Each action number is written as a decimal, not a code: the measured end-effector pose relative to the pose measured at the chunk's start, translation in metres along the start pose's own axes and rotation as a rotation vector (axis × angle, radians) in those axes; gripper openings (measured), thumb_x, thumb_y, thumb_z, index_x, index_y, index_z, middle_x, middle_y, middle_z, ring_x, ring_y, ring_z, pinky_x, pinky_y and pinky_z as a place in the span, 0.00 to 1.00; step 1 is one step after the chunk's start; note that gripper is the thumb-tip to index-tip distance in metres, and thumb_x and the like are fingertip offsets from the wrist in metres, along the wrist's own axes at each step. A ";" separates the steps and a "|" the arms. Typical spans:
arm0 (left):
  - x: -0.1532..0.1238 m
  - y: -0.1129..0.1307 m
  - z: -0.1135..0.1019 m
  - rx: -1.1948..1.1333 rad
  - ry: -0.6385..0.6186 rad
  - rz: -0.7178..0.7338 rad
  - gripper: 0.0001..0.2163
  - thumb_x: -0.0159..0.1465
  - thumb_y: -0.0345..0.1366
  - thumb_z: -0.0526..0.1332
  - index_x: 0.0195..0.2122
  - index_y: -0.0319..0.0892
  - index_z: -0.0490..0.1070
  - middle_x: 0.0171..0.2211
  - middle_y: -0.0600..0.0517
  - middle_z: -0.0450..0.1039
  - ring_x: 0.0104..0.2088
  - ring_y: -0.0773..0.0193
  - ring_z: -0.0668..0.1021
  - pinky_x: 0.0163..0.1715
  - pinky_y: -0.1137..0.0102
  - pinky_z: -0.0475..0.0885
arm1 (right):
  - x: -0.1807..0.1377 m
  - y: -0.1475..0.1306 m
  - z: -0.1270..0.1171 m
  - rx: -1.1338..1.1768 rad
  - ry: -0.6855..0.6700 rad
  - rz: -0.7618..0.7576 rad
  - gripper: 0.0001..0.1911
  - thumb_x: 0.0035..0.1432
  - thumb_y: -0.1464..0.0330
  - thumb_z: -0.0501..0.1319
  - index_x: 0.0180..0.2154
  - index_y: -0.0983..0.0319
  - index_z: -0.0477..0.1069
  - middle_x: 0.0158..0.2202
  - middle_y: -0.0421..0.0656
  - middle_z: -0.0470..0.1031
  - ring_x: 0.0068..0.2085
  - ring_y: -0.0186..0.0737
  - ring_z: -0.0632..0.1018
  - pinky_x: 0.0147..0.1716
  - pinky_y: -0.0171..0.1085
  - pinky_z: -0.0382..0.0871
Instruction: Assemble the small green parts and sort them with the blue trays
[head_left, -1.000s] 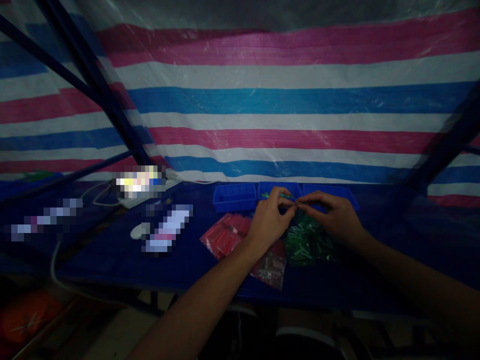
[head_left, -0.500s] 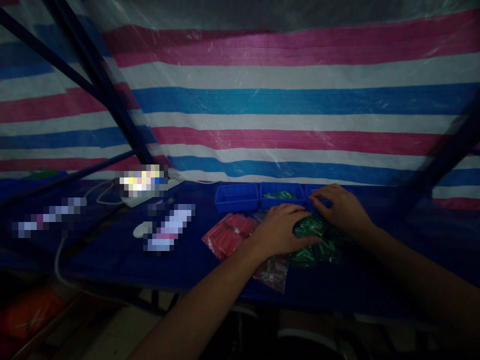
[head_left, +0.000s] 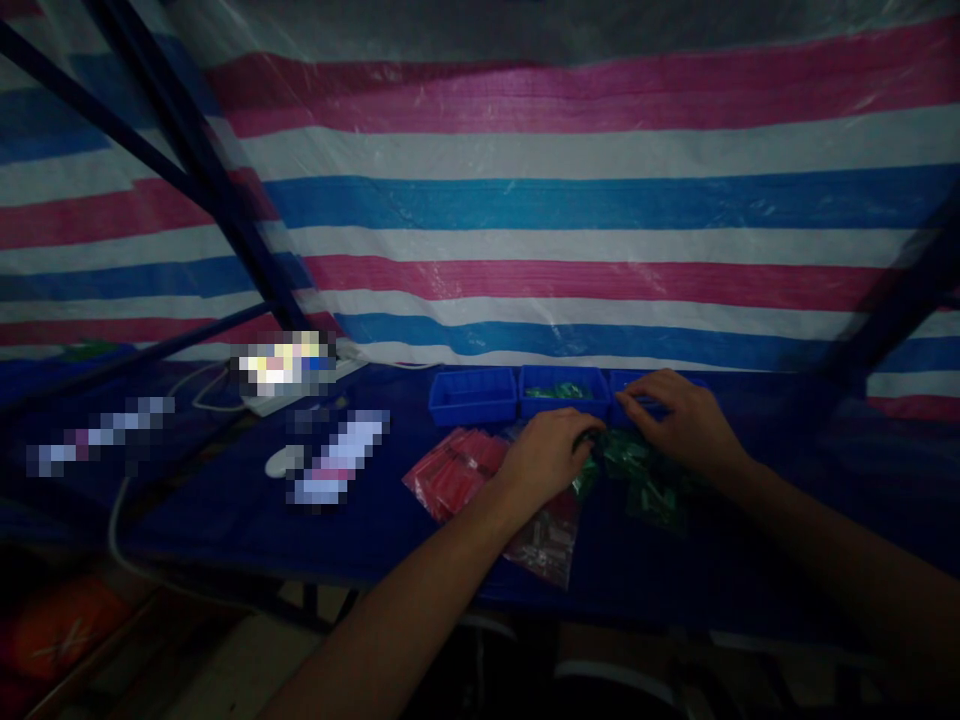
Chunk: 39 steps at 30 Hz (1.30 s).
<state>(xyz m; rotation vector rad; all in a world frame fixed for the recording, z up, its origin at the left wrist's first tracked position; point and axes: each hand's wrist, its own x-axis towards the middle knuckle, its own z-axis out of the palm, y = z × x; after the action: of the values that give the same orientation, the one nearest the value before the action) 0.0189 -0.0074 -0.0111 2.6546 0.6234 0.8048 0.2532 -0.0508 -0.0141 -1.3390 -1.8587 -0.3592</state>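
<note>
My left hand (head_left: 551, 450) is curled over the left side of a pile of small green plastic packets (head_left: 630, 455). Its fingers are drawn in, with a green packet (head_left: 585, 478) showing under them. Over the right blue bin (head_left: 694, 383), my right hand (head_left: 679, 415) has thumb and fingers bent together; anything between the fingertips is too dark to make out. Red packets (head_left: 454, 470) lie fanned beside my left wrist. A clear packet with reddish print (head_left: 544, 545) is partly under my left forearm.
Two more blue bins stand in the row: the left bin (head_left: 472, 395) and the middle bin (head_left: 562, 405), which has green packets inside. Left on the blue table (head_left: 247, 520) are a white oval object (head_left: 285, 461), blurred-out items and a white cable (head_left: 116, 520). A striped sheet (head_left: 570, 200) hangs behind.
My left hand has drawn its spread fingers in over the green packets and pulled slightly left, with a packet shifting along. My right hand has hardly moved.
</note>
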 end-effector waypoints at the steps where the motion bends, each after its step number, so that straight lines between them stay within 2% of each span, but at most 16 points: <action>1: 0.000 0.000 -0.001 -0.021 0.037 -0.008 0.16 0.68 0.26 0.61 0.55 0.43 0.76 0.49 0.48 0.81 0.50 0.57 0.82 0.56 0.62 0.75 | 0.000 -0.002 -0.001 0.018 0.004 0.006 0.08 0.68 0.63 0.62 0.38 0.57 0.77 0.39 0.47 0.83 0.43 0.51 0.81 0.46 0.49 0.75; 6: 0.005 0.003 -0.007 -0.143 0.243 -0.069 0.23 0.65 0.22 0.61 0.60 0.43 0.71 0.49 0.48 0.82 0.50 0.58 0.82 0.58 0.58 0.75 | 0.003 -0.013 -0.005 0.149 -0.014 0.019 0.07 0.67 0.63 0.62 0.39 0.56 0.78 0.40 0.46 0.82 0.46 0.51 0.81 0.50 0.50 0.75; 9: 0.007 0.006 -0.011 -0.217 0.374 -0.064 0.19 0.67 0.24 0.62 0.58 0.44 0.74 0.49 0.48 0.82 0.50 0.58 0.83 0.57 0.58 0.77 | 0.000 -0.022 -0.005 0.272 -0.056 0.101 0.07 0.67 0.61 0.64 0.43 0.55 0.79 0.43 0.46 0.82 0.46 0.51 0.82 0.50 0.51 0.76; 11: 0.008 0.010 -0.013 -0.273 0.418 -0.041 0.15 0.69 0.27 0.63 0.56 0.45 0.75 0.49 0.48 0.82 0.49 0.59 0.83 0.55 0.59 0.78 | -0.003 -0.026 -0.001 0.391 -0.116 0.189 0.13 0.64 0.59 0.67 0.49 0.55 0.78 0.48 0.46 0.83 0.46 0.51 0.83 0.49 0.51 0.78; 14: 0.008 0.016 -0.014 -0.356 0.412 -0.007 0.12 0.70 0.31 0.63 0.54 0.45 0.76 0.51 0.47 0.82 0.48 0.59 0.84 0.54 0.60 0.79 | -0.008 -0.030 0.006 0.634 -0.220 0.302 0.22 0.59 0.57 0.71 0.54 0.55 0.76 0.53 0.46 0.82 0.50 0.52 0.84 0.51 0.50 0.79; 16: 0.008 0.019 -0.014 -0.389 0.397 -0.002 0.11 0.70 0.32 0.64 0.53 0.45 0.77 0.51 0.47 0.81 0.47 0.59 0.85 0.54 0.60 0.79 | -0.010 -0.031 0.009 0.779 -0.256 0.371 0.23 0.57 0.57 0.73 0.52 0.55 0.76 0.52 0.46 0.83 0.51 0.52 0.84 0.52 0.49 0.79; 19: 0.008 0.019 -0.013 -0.393 0.395 -0.028 0.14 0.68 0.31 0.66 0.54 0.45 0.76 0.52 0.47 0.81 0.47 0.59 0.84 0.54 0.60 0.79 | -0.010 -0.031 0.011 0.897 -0.224 0.485 0.21 0.55 0.57 0.74 0.48 0.56 0.77 0.48 0.45 0.85 0.47 0.50 0.85 0.49 0.47 0.81; 22: 0.008 0.015 -0.011 -0.373 0.391 -0.079 0.18 0.66 0.30 0.68 0.56 0.45 0.74 0.50 0.47 0.82 0.47 0.58 0.84 0.53 0.60 0.80 | -0.009 -0.029 0.011 0.925 -0.163 0.579 0.23 0.52 0.57 0.77 0.46 0.57 0.77 0.45 0.46 0.85 0.43 0.49 0.86 0.45 0.45 0.82; 25: 0.009 0.012 -0.010 -0.388 0.388 -0.118 0.17 0.66 0.30 0.67 0.56 0.45 0.75 0.47 0.47 0.82 0.46 0.59 0.84 0.52 0.60 0.80 | -0.007 -0.028 0.011 0.935 -0.139 0.627 0.24 0.48 0.57 0.78 0.45 0.58 0.77 0.44 0.47 0.86 0.41 0.48 0.86 0.43 0.45 0.82; 31: 0.010 0.013 -0.009 -0.411 0.384 -0.160 0.20 0.64 0.27 0.67 0.57 0.43 0.73 0.42 0.49 0.82 0.41 0.61 0.84 0.47 0.63 0.81 | -0.006 -0.029 0.011 0.995 -0.129 0.626 0.24 0.48 0.57 0.78 0.45 0.58 0.77 0.44 0.47 0.85 0.44 0.48 0.85 0.47 0.46 0.82; 39: 0.008 0.013 -0.009 -0.419 0.324 -0.157 0.17 0.63 0.27 0.65 0.52 0.42 0.72 0.40 0.50 0.81 0.39 0.63 0.83 0.45 0.65 0.80 | -0.009 -0.029 0.014 0.981 -0.129 0.649 0.25 0.47 0.57 0.79 0.44 0.58 0.76 0.44 0.47 0.85 0.44 0.49 0.85 0.46 0.46 0.81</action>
<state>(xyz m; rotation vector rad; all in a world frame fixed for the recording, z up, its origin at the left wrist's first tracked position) 0.0241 -0.0134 0.0055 2.0909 0.6464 1.1827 0.2227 -0.0594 -0.0233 -1.1420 -1.2594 0.8816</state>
